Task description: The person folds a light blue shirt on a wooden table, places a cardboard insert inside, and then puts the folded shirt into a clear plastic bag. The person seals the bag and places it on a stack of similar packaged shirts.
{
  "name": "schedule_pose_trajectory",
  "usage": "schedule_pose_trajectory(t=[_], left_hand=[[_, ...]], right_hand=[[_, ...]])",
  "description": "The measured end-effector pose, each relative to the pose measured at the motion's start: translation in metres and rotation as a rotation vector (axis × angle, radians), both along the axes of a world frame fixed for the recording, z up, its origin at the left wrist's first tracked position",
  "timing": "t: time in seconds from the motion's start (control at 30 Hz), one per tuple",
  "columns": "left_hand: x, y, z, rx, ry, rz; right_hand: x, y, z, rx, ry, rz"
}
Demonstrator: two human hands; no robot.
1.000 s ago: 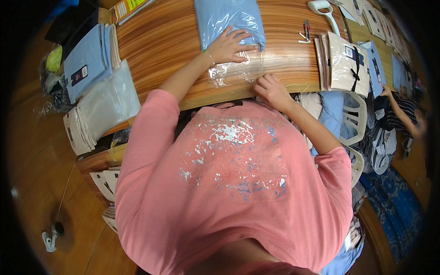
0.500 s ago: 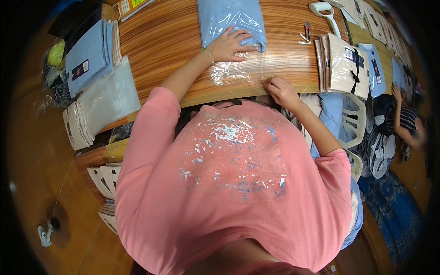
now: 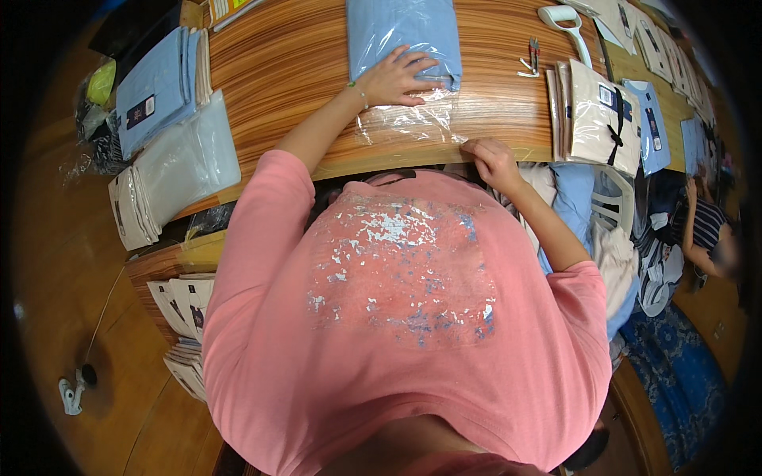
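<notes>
A folded light-blue garment [image 3: 403, 32] in a clear plastic bag lies at the far middle of the striped wooden table. My left hand [image 3: 394, 79] rests flat on its near end, fingers spread. The bag's loose clear flap [image 3: 401, 123] stretches from there toward the near table edge, creased and shiny. At that edge, beside the flap's right corner, my right hand [image 3: 492, 163] is closed with its fingers curled. What it pinches, if anything, is too small to make out.
Blue packed garments [image 3: 155, 91] and clear empty bags [image 3: 194, 155] lie left. At right are beige packed garments [image 3: 591, 115], red-handled snips [image 3: 533, 57] and a white-handled lint roller [image 3: 567, 24]. A white plastic chair [image 3: 615, 198] bears clothes. Another person [image 3: 706, 222] sits far right.
My right hand has shifted slightly right along the table edge, its fingers more folded down. The flap's right side has changed shape a little. My left hand stays on the bag.
</notes>
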State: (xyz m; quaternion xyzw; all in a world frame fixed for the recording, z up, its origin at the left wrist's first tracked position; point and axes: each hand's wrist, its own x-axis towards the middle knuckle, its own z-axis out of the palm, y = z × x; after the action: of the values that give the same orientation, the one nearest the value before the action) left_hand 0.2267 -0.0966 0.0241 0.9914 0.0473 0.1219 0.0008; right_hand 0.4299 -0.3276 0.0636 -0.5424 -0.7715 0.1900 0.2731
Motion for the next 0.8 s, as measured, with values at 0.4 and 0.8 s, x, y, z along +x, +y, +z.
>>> schedule_pose_trajectory(t=[0.4,0.8], left_hand=[[-0.005,-0.032,0.009,-0.245,-0.09,-0.036],[-0.043,-0.086,0.082,-0.188,-0.338,0.771]], right_hand=[[-0.003,0.103,-0.044,-0.389,0.816,-0.718],[-0.049,0.123,0.026,-0.936,1.614,-0.309]])
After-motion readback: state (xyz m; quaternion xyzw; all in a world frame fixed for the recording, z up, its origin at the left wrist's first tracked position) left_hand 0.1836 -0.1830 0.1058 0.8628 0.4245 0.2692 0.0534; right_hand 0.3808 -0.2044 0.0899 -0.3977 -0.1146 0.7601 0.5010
